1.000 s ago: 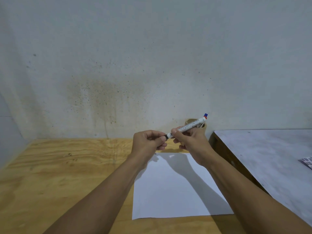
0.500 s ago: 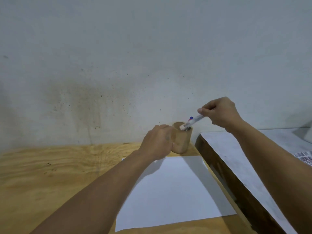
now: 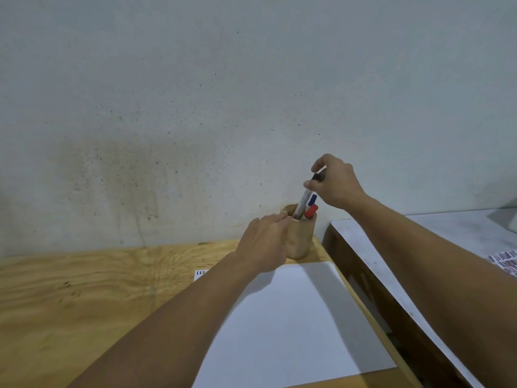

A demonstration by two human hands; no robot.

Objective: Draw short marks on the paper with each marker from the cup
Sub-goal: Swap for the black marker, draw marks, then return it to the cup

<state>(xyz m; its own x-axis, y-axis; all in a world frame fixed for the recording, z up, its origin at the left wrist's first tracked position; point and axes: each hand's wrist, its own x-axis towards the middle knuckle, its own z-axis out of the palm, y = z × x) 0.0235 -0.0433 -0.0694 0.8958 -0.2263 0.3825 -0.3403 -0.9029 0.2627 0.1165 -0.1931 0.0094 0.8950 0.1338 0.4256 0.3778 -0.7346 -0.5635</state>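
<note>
A wooden cup [image 3: 300,240] stands at the back of the plywood table, close to the wall. My left hand [image 3: 264,245] grips its left side. Above the cup, my right hand [image 3: 334,184] pinches the top of a black-capped marker [image 3: 305,201], whose lower end is inside the cup. A blue-capped marker [image 3: 312,199] and a red-capped marker [image 3: 311,211] stick out of the cup beside it. A white sheet of paper [image 3: 291,326] lies in front of the cup, with a few short dark marks [image 3: 202,273] at its far left corner.
The plywood table [image 3: 92,298] runs left to the wall. A lower grey-topped table [image 3: 436,242] adjoins on the right, with a dark gap between them. A printed packet [image 3: 503,261] lies at its right edge.
My right hand put the blue-capped marker into the cup and now holds a black-capped marker there. My left hand went from the marker to the cup's side. The view shifted left.
</note>
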